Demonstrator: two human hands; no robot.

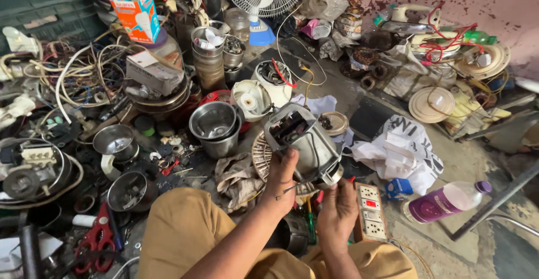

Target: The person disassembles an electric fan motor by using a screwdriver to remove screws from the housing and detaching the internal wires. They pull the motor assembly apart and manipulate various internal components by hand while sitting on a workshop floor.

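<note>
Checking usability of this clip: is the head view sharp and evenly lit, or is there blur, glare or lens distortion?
Head view: motor housing and both hands, left hand and right hand, sharp; soft daylight, faint shadows; mild glare on steel bowl; wide-angle bending at the edges.

Repair workshop, tangled wires [84,71], motor parts [33,169]

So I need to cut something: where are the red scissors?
Head view, lower left: the red scissors lie on the floor beside the person's left knee, below a small steel bowl.
</note>
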